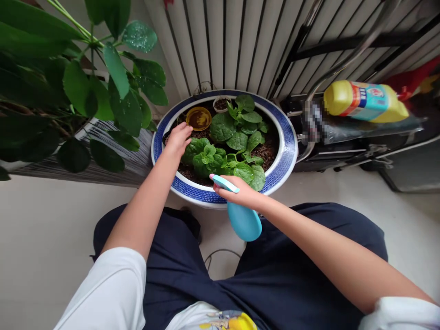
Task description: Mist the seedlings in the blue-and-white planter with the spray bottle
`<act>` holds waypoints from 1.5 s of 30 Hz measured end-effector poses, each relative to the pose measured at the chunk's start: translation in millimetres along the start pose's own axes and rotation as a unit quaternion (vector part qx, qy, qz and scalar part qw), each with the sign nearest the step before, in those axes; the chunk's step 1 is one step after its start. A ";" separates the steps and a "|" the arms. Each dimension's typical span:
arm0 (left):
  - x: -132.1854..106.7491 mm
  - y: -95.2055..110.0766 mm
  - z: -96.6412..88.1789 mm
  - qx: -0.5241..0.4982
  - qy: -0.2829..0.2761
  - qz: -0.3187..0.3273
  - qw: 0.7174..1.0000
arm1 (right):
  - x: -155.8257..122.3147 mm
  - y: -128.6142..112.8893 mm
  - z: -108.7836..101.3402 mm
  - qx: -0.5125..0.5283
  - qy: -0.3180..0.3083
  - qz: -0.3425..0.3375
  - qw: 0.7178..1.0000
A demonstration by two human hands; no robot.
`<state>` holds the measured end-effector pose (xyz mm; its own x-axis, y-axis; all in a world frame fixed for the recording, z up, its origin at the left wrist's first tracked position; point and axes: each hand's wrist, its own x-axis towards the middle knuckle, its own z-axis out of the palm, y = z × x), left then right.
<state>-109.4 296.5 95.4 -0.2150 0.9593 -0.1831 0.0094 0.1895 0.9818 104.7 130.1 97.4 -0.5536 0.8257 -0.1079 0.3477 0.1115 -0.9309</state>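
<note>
A light-blue spray bottle is in my right hand, which wraps round its neck just below the head. The pink nozzle tip points left over the near rim of a round blue-and-white pot. Inside the pot, broad-leaved green plants grow in dark soil, and the leaves look wet. My left hand reaches over the pot's left side, its fingers loosely extended beside a leaf. Just beyond those fingertips sits a small yellow dish with brownish contents. I see nothing held in the left hand.
A large leafy plant hangs in from the left. White radiator slats stand behind the pot. To the right, a yellow bottle lies on a metal-framed cart. A small white cup of soil is at the pot's back.
</note>
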 end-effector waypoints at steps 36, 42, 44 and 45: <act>-222.3 -64.3 16.6 0.423 -0.264 0.188 0.846 | -3.4 -2.3 7.7 0.163 0.156 0.050 0.973; -227.3 -68.5 21.2 0.419 -0.249 0.191 0.852 | -0.9 13.5 9.7 0.115 0.144 0.012 0.983; -227.4 -69.1 21.7 0.414 -0.247 0.186 0.856 | -2.4 13.8 11.8 0.110 0.150 0.005 0.982; -227.3 -69.4 21.8 0.412 -0.247 0.184 0.857 | -3.3 12.8 12.7 0.115 0.154 0.004 0.981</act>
<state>-39.9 69.8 67.8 0.3897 0.9185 -0.0664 0.7178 -0.2578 0.6468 101.3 121.8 81.3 -0.2837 0.9582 -0.0383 0.1518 0.0054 -0.9884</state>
